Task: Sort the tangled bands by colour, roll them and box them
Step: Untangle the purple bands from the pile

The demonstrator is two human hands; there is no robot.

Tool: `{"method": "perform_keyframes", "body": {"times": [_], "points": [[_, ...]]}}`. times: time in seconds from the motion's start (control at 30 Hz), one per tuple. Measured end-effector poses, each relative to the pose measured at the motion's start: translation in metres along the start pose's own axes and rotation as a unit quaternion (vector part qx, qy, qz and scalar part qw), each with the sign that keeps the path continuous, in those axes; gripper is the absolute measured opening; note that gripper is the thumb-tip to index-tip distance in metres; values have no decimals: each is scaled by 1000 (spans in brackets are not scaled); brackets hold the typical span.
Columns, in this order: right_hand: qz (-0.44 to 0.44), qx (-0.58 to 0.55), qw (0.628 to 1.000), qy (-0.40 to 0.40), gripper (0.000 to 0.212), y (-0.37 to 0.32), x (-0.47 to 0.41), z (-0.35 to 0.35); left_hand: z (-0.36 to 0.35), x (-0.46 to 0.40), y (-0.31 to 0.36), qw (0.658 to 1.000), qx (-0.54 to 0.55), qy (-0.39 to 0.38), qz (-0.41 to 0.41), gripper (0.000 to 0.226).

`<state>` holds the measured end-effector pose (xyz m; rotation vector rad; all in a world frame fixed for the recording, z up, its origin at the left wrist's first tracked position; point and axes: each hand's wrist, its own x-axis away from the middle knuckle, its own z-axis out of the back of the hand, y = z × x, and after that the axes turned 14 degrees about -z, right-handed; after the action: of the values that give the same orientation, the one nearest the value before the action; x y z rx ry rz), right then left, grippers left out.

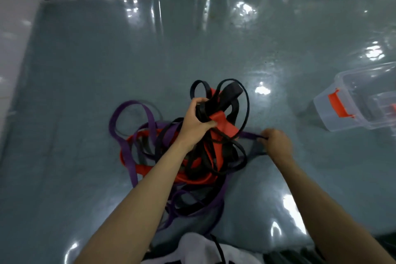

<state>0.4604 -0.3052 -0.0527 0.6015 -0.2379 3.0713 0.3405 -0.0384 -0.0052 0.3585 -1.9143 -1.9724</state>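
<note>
On the glossy grey-blue plastic-covered table (85, 70), the tangled heap of flat purple, red and black rubber bands (137, 152) lies centre, just before the person. The left hand (196, 123) clenches a lifted bunch of black and red loops, while the right hand (277, 142) pinches one purple strand (249, 135) drawn taut sideways. Best hold the bunch steady and ease that strand out slowly, feeding slack so knots don't tighten; the clear lidless plastic box with orange latches (360, 100) waits well apart, far right.

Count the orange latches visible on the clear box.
2: one latch on the clear box's near left end, and a sliver of another at the frame's right edge. Others may be hidden.
</note>
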Motion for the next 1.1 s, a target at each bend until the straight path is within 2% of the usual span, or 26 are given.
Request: {"method": "perform_keyframes", "body": {"times": [0.1, 0.23, 0.4, 0.53, 0.6, 0.67, 0.73, 0.87, 1.0, 1.1], "points": [[-12, -60, 998, -2, 19, -7, -10, 22, 2, 11, 6, 996, -22, -75, -31, 66], [36, -139, 989, 34, 21, -23, -32, 59, -11, 24, 6, 973, -74, -213, -51, 65], [101, -273, 955, -56, 15, -49, -44, 104, -33, 20, 5, 936, -169, -299, -76, 67], [181, -239, 954, -26, 15, -63, -37, 125, -54, 6, 11, 890, -251, -373, -78, 68], [216, -227, 948, -48, 7, -67, -32, 126, -64, -1, 10, 876, -316, -359, -64, 87], [225, -193, 954, -44, 11, -65, -31, 119, -65, -2, 8, 868, -364, -335, -36, 105], [215, -158, 964, -15, 16, -57, -32, 111, -60, 1, 4, 871, -384, -304, -43, 109], [207, -134, 969, 22, 23, -36, -34, 92, -44, 9, -7, 869, -419, -254, -74, 95], [223, -72, 972, -21, 23, -21, -32, 86, -37, 12, -19, 839, -499, -191, -106, 75], [224, 12, 972, -66, 34, -8, -27, 92, -43, 11, -18, 847, -491, -152, -137, 65]]}}
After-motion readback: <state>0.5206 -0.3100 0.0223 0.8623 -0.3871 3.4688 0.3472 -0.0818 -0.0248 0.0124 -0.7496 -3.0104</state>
